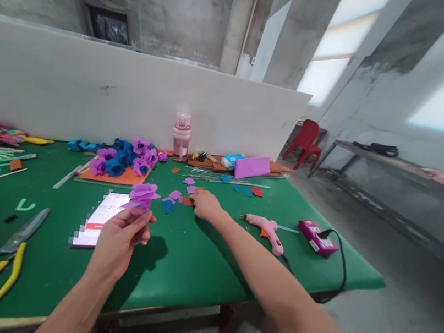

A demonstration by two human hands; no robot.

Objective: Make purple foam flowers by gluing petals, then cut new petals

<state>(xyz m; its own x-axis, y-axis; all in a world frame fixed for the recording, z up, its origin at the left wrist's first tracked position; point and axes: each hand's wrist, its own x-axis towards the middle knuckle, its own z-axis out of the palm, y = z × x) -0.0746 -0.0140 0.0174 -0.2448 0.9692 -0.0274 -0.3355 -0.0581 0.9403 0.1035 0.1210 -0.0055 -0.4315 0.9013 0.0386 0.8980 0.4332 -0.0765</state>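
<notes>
My left hand (122, 238) is closed, pinching a purple paper flower (144, 194) upright by its base above the table. My right hand (206, 204) reaches to the middle of the table, its fingers bent down and drawn together among small cut paper pieces. A brown paper piece (187, 201) touches its fingertips; whether they grip it is hidden. Purple pieces (175, 195) and a blue piece (167, 206) lie just left of that hand. Behind my left hand lies a lit phone (99, 220), partly covered by it.
Purple and blue paper flowers (123, 157) rest on an orange sheet. A pink glue gun (266, 229) with a cord lies at right, near a magenta power box (317, 238). Large scissors (13, 246) lie front left. A pink bottle (181, 137) stands against the white partition (132, 97).
</notes>
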